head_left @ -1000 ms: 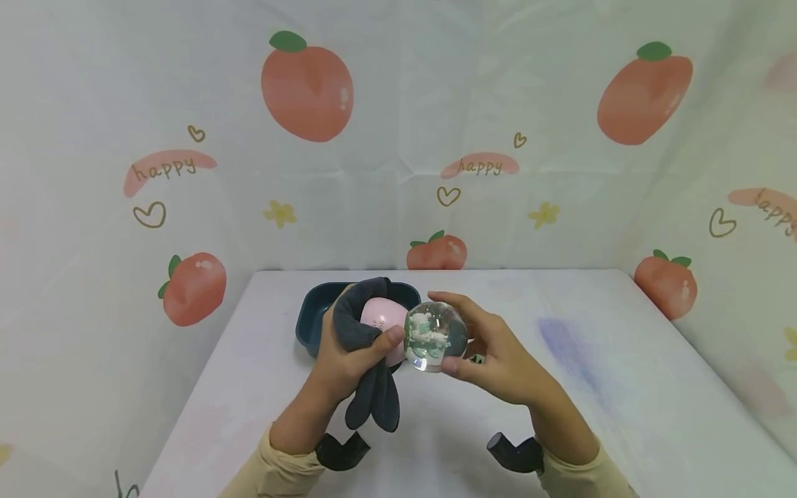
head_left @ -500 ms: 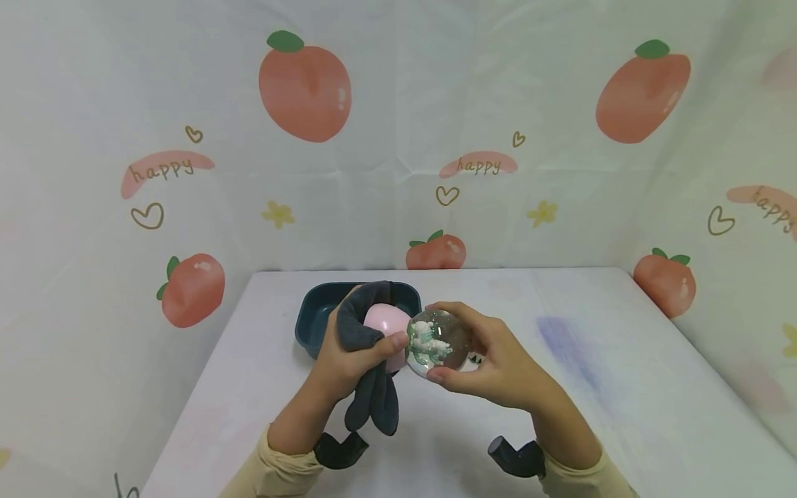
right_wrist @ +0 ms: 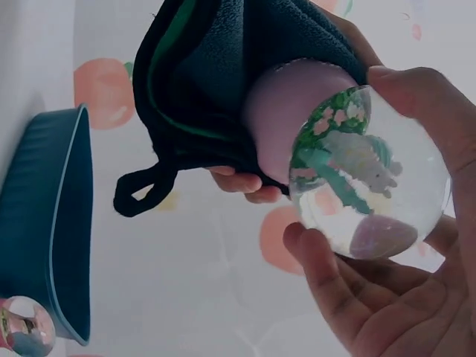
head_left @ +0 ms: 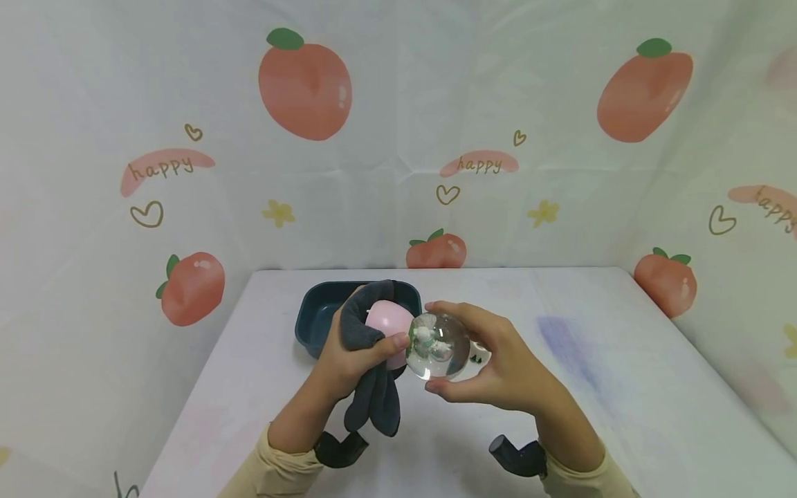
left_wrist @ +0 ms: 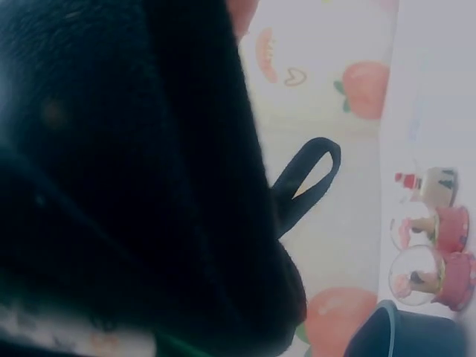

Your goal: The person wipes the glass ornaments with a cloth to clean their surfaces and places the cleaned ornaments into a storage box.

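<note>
A snow globe with a pink base (head_left: 387, 319) and a clear dome (head_left: 438, 346) is held on its side above the table. Inside the dome, the right wrist view shows a white-and-green figure with flowers. My left hand (head_left: 349, 363) grips the base through a dark grey cloth (head_left: 360, 325), whose ends hang down. In the right wrist view the cloth has a green inner edge and a hanging loop (right_wrist: 141, 195). My right hand (head_left: 507, 363) holds the dome from the right, fingers above and thumb below. Dark cloth fills much of the left wrist view.
A dark teal basin (head_left: 314, 321) stands behind my left hand. Beyond it, the left wrist view shows two globes with red-pink bases, one a snow globe (left_wrist: 420, 275), and a white-based ornament (left_wrist: 437, 184). A patterned curtain (head_left: 373, 173) backs the white table (head_left: 560, 415).
My right hand has shifted slightly down and right, its fingers and thumb spread farther apart on the dome. The figure inside appears at a different angle. The left hand hardly moves.
</note>
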The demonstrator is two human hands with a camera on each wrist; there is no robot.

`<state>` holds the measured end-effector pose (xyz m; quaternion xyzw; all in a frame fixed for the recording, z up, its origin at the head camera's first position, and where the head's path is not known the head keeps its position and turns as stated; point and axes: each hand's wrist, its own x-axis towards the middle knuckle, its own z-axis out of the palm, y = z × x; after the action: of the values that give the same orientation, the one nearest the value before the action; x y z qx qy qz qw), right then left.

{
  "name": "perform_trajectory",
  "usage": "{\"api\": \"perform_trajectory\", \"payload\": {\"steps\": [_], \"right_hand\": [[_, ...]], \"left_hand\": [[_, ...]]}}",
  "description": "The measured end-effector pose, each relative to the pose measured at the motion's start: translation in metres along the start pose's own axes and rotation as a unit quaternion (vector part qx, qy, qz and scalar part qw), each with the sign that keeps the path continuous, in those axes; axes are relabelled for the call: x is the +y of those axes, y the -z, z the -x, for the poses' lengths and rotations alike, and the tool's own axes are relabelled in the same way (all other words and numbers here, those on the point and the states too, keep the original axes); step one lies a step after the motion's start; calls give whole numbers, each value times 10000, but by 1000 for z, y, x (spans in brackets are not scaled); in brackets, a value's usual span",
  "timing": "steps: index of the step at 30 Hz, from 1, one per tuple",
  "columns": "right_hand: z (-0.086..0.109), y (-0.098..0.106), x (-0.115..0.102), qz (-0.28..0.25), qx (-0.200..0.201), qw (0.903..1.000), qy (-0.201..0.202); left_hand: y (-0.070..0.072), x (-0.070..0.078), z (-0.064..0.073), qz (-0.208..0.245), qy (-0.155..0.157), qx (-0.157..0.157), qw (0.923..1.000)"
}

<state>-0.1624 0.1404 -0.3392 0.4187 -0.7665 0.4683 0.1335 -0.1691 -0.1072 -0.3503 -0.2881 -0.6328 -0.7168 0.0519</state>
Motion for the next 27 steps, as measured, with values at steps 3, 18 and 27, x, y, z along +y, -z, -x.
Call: {"api": "perform_trajectory", "payload": {"steps": [3,18,27], "right_hand": [[-1,0,0,211,12,9997,127],[0,-1,-2,1369,-97,9846,1084],[-5,-4,0,687,137,9899,1232]], "left_hand": [[0,0,0,5,54,-9,10000],[5,-4,-1,-124,219,-82,9997],[3,1,-2,-297,-8,59,9995]]}}
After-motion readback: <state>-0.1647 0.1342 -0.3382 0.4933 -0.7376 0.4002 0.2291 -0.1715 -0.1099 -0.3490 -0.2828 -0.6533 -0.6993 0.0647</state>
